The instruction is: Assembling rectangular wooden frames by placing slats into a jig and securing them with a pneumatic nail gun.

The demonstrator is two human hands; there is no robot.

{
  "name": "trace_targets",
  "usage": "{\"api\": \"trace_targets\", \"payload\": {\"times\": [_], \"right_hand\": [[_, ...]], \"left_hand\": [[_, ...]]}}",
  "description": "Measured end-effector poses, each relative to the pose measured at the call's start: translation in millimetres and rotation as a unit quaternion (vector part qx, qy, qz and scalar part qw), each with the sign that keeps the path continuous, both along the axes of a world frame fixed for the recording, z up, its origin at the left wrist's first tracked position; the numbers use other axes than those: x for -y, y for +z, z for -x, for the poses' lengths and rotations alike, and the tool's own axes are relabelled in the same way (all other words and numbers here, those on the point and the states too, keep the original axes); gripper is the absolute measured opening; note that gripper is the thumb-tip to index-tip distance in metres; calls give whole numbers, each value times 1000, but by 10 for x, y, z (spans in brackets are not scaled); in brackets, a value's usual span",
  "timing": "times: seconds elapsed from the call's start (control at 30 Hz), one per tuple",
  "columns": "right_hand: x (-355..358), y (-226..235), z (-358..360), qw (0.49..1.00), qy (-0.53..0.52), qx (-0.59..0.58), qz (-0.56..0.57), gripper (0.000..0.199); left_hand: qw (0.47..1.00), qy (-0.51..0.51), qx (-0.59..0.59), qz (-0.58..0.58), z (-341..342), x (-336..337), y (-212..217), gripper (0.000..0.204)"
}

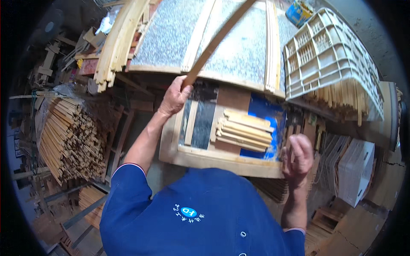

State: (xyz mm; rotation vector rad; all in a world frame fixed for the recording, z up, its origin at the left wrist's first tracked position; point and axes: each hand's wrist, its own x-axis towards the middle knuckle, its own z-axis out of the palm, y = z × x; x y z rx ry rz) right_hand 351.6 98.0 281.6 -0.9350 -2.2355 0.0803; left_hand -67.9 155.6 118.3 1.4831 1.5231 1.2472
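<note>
My left hand (173, 98) is closed round the lower end of a long brown wooden strip (213, 47), which slants up and away to the right over the speckled grey worktop. My right hand (299, 157) is held up at the right edge of a low wooden table (230, 165). Its fingers are loosely bent and apart, slightly blurred, with nothing seen in them. Between my hands, a small stack of pale wooden strips (244, 131) lies on the low table, on a brown board and a blue patch. One more pale strip (191, 123) lies at the table's left side.
Beyond, long strips (121, 40) are piled on the left of the grey worktop (171, 30). A white plastic crate (324, 51) leans at the right, over more strips. A large bundle of sticks (72, 138) stands at the left. Translucent bins (355, 170) are stacked at the right.
</note>
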Motion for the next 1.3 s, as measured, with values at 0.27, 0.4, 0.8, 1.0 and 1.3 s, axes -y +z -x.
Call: {"api": "trace_targets", "payload": {"times": [0.27, 0.4, 0.8, 1.0, 1.3], "right_hand": [[-411, 381, 219, 944, 21, 330, 1, 60], [-564, -421, -483, 927, 45, 365, 72, 60], [-1566, -2868, -381, 972, 45, 229, 40, 27], [-1881, -3191, -159, 973, 16, 227, 29, 23], [-1501, -2639, -41, 907, 107, 242, 328, 47]], "left_hand": [[974, -3, -196, -112, -1107, 863, -366, 49], [973, -40, -211, -82, -1267, 828, -400, 49], [949, -32, -310, -49, -2053, 1067, -562, 46], [930, -16, -366, -7, -2337, 1262, -697, 38], [903, -22, -429, -34, -2452, 1266, -870, 30]]}}
